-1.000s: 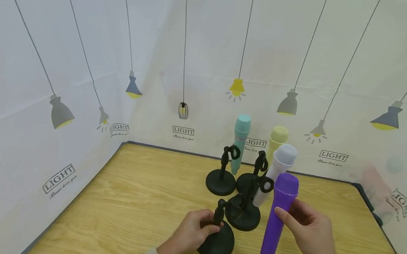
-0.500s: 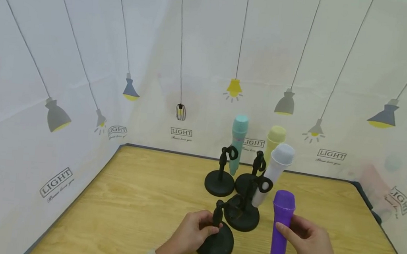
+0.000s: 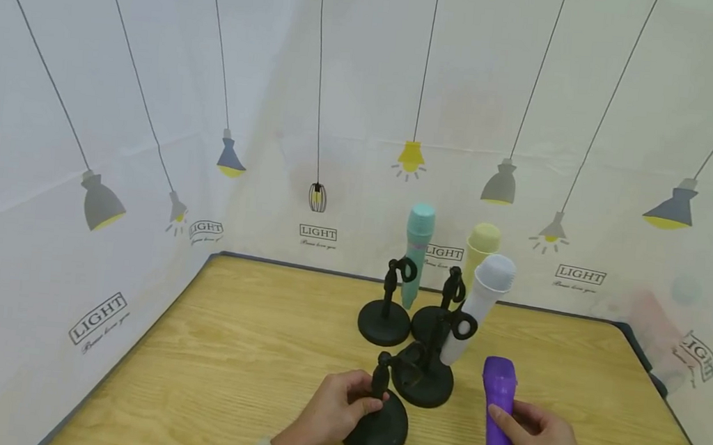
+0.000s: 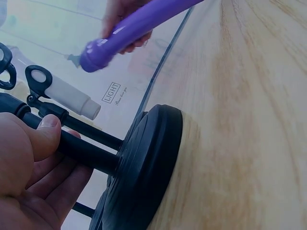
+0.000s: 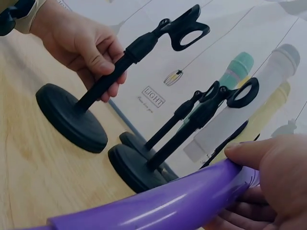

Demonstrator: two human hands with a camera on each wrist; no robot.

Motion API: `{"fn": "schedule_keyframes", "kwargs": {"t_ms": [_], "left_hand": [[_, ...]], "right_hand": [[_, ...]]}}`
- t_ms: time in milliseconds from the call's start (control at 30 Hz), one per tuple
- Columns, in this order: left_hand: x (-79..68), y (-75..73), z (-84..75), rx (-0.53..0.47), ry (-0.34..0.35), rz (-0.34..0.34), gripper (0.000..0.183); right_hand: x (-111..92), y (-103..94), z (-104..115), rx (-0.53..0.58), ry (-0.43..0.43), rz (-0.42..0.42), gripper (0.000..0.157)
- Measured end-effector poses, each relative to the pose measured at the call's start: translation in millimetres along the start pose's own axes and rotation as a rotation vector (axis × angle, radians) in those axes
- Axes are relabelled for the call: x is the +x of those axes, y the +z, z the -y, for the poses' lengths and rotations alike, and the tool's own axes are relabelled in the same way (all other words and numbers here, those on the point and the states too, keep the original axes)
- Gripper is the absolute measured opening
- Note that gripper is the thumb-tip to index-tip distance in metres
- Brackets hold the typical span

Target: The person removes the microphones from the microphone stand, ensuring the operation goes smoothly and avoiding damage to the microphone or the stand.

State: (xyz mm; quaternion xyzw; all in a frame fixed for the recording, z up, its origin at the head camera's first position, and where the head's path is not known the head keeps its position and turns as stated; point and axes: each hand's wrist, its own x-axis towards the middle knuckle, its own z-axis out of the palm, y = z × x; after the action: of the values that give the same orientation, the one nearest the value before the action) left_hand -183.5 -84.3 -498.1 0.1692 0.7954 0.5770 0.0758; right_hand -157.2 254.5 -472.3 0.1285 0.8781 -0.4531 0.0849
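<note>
My left hand [image 3: 337, 404] pinches the upright post of the nearest black microphone stand [image 3: 378, 430], whose round base rests on the table. In the right wrist view, the ring clip at the top of this stand [image 5: 191, 34] holds nothing. My right hand [image 3: 543, 436] grips a purple microphone [image 3: 499, 408] by its body, thumb on the near side, to the right of the stand. Its head points up and away from me, and its lower end runs out of the head view. In the left wrist view the purple microphone [image 4: 129, 31] is tilted above the table.
Behind stand several more black stands, holding a white microphone [image 3: 482, 299], a teal microphone [image 3: 420, 234] and a yellow microphone [image 3: 483, 243]. The wooden table [image 3: 248, 326] ends at a wall sheet [image 3: 366, 97] printed with hanging lamps.
My right hand has lowered the purple microphone, moved it slightly right, and tipped its head away from me. The left hand keeps its hold on the stand.
</note>
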Motion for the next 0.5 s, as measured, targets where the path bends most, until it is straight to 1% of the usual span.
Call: {"fn": "schedule_keyframes", "kwargs": {"t_ms": [133, 333, 433, 500], "left_hand": [[-0.2, -0.8, -0.4, 0.003, -0.001, -0.001, 0.01], [-0.3, -0.4, 0.1, -0.006, 0.009, 0.0, 0.011], [-0.3, 0.0, 0.5, -0.012, 0.011, 0.002, 0.012], [-0.3, 0.1, 0.9, -0.01, 0.011, 0.002, 0.012]], "right_hand": [[6.1, 2.9, -10.9, -0.045, 0.022, 0.013, 0.096], [9.4, 7.4, -20.2, -0.14, 0.016, 0.037, 0.098], [8.3, 8.9, -21.8, -0.15, 0.039, 0.042, 0.102], [7.3, 9.5, -22.6, -0.156, 0.055, 0.046, 0.102]]}}
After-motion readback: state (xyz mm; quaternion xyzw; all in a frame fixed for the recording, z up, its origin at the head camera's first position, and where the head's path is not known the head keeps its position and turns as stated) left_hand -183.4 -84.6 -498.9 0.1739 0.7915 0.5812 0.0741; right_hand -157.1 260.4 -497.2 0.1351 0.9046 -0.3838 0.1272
